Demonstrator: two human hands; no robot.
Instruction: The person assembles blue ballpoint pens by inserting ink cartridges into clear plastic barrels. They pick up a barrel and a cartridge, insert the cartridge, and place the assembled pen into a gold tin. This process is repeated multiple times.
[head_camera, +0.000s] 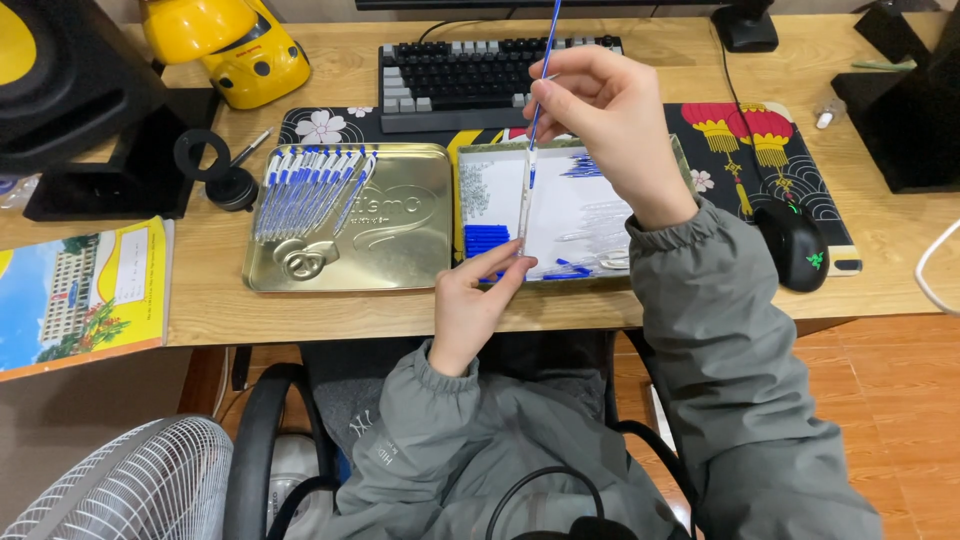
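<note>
My left hand (475, 300) pinches the lower end of a clear pen barrel (524, 200), held upright over an open tin box (470, 180). Above it, my right hand (600, 115) grips a thin blue ink refill (545, 60) whose lower tip sits at the barrel's top opening. The box has a white lining and holds blue caps (486, 240), blue refills (580, 165) and clear pen parts (600, 215). To its left lies the gold tin lid (400, 230), with a row of several assembled blue and white pens (310, 185) on it.
A black keyboard (460, 75) lies beyond the tins, on a patterned desk mat (720, 130). A black mouse (797, 245) rests at the right, a yellow toy-like lamp (235, 45) and a black speaker (70, 80) at the back left, a book (80, 295) at the left edge. A fan (130, 485) stands below.
</note>
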